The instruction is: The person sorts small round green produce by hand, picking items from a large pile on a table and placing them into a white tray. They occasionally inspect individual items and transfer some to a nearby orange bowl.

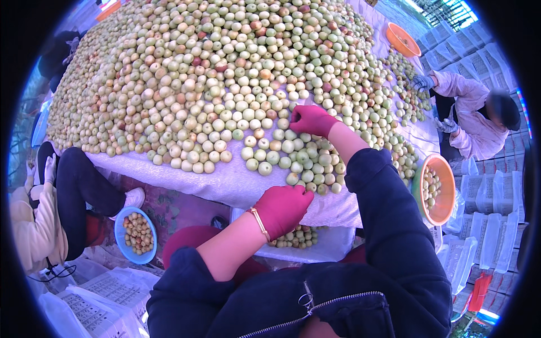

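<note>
The great pile of small round green fruits [225,73] (a few are reddish) fills the upper middle of the frame, on a pale cloth [236,181]. For this work, I think it is good to spread few fruits at a time, turn each one lightly, and avoid squeezing. A pale tub [333,245], at the lower centre, contains similar green fruits. The orange-lined basin [447,194], at right, has some green ones — the blue basin [134,257], at lower left, has yellow-brown ones. The right hand [313,120], pink-gloved, is at the frame's centre among the fruits, its fingers bent narrow. The left hand [284,209], below, has curled fingers near the closest fruits — whether either hand pinches one, I cannot tell.
</note>
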